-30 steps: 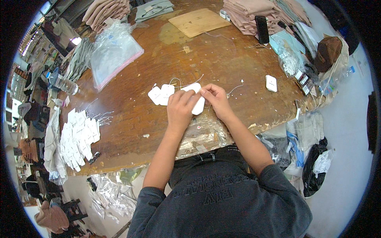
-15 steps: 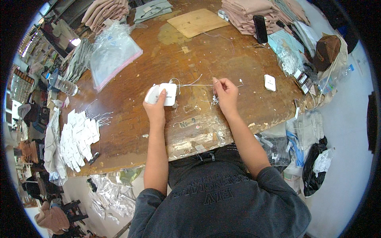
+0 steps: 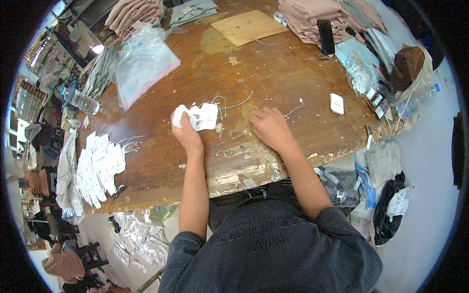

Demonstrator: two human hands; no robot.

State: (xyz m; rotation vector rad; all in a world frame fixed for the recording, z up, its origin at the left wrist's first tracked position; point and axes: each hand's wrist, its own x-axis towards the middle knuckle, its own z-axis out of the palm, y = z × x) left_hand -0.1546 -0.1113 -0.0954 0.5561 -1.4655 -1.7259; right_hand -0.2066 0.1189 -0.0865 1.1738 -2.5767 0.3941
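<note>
worktop's front edge nearby, my left hand holds a tag; my right hand i can't tell; crossed strings could tangle.

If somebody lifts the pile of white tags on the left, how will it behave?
The pile of white tags would probably slide apart, since the tags overlap loosely. Each looks flat and thin, so likely light. Their strings lie crossed and may tangle.
</note>
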